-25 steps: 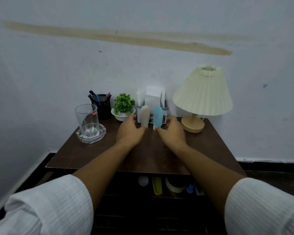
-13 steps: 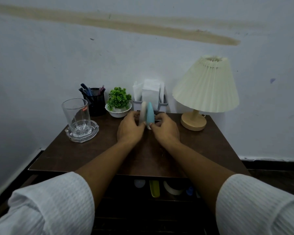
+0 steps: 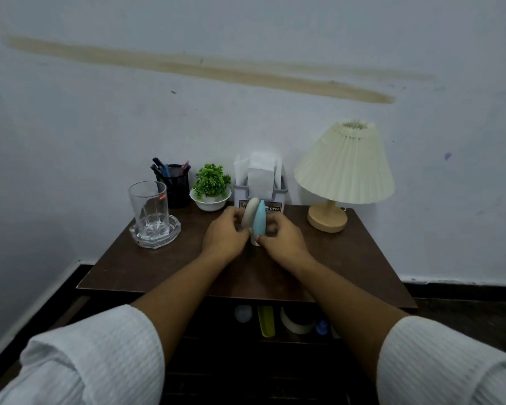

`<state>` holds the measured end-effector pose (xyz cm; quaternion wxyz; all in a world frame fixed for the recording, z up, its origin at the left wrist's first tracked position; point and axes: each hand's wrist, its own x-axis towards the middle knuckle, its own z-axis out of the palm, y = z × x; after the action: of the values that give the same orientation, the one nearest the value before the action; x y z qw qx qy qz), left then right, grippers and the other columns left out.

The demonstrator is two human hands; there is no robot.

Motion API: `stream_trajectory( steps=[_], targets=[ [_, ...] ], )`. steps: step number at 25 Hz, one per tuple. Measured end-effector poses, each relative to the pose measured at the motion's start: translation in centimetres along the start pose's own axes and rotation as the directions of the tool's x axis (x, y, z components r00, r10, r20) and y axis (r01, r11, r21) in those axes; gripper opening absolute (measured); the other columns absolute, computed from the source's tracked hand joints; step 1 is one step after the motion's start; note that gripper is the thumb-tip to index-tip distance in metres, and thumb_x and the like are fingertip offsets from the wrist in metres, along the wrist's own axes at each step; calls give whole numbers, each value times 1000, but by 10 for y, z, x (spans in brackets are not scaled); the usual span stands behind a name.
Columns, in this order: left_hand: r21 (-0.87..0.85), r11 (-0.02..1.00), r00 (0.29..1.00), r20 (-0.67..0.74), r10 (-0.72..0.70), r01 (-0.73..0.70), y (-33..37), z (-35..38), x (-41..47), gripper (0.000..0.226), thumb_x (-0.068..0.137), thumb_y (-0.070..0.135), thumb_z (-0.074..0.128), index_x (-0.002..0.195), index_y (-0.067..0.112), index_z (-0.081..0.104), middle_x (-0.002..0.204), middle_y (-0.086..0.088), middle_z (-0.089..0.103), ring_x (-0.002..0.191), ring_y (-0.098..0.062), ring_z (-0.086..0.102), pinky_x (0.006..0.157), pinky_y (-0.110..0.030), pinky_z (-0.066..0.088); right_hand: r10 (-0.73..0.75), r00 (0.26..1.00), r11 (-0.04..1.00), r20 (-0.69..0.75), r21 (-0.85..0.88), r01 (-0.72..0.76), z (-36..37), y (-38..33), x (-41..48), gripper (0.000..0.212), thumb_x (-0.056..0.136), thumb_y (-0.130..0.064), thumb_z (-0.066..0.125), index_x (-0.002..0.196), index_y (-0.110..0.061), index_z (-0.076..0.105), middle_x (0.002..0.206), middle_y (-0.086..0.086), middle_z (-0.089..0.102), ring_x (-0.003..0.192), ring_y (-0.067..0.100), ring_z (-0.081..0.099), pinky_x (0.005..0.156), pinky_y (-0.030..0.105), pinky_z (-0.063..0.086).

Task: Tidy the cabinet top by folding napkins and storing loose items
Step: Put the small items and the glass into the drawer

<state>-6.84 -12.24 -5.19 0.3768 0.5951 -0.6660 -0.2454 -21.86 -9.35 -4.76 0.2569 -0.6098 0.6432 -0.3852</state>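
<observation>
our left hand point(image 3: 222, 233) curls its fingers around the beige bottle point(image 3: 249, 213), our right hand point(image 3: 281, 238) grips the blue bottle point(image 3: 259, 219); both stand upright, touching, above the tabletop point(image 3: 348, 258), just before the napkin holder point(image 3: 260, 194).

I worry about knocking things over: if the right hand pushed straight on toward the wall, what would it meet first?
Probably the napkin holder, directly behind the right hand and the blue piece it holds; depth is unclear.
</observation>
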Motion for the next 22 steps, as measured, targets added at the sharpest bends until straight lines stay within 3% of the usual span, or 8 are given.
stream_trajectory(
  steps=[2,7,11,14,16,18,22],
  targets=[
    [23,1000,1000,-4,16,-16,-5,-8,-14,40,83,22,73,121,23,63,113,3,73,102,-16,68,89,-37,55,-19,999,1000,50,17,18,1,-2,-14,47,81,-18,77,125,-21,62,115,-4,71,104,13,66,86,29,53],
    [-30,999,1000,20,13,-13,-12,-42,-83,35,86,26,70,120,28,66,106,7,73,94,-9,68,84,-39,58,-78,988,996,134,49,72,2,-12,-78,40,78,-20,74,117,-24,65,101,-8,72,92,9,69,85,37,59],
    [-150,987,998,32,62,-56,-22,-65,-148,33,86,25,71,118,32,66,107,13,71,95,-3,67,83,-32,58,-151,971,987,186,87,137,7,-20,-138,28,83,-23,66,111,-22,64,89,-1,71,79,17,69,68,36,55],
    [-197,972,991,24,131,-124,-37,-73,-182,28,86,22,73,112,30,67,107,10,70,98,-3,67,83,-28,56,-137,965,987,223,115,114,20,-18,-168,34,84,-27,66,118,-24,63,90,-2,71,78,17,69,71,41,58],
    [-202,976,995,43,89,-79,-52,-73,-196,29,87,22,74,115,28,68,106,12,71,98,0,67,84,-26,56,-125,957,991,262,71,110,31,-13,-180,35,86,-22,68,120,-21,64,94,-4,67,79,11,66,71,35,56],
    [-163,987,995,98,0,16,-68,-70,-203,35,87,23,74,121,27,68,108,13,72,98,-1,67,86,-27,57,-115,949,992,294,-18,125,44,-3,-186,34,85,-22,68,118,-16,64,98,0,62,80,15,64,70,38,55],
    [-1,988,975,161,-153,156,-94,-56,-191,38,88,23,69,126,20,66,113,2,72,104,-17,68,89,-35,56,-20,948,998,317,-45,36,71,13,-180,35,86,-15,67,121,-16,60,83,-2,63,66,12,61,54,29,47]
  ],
)
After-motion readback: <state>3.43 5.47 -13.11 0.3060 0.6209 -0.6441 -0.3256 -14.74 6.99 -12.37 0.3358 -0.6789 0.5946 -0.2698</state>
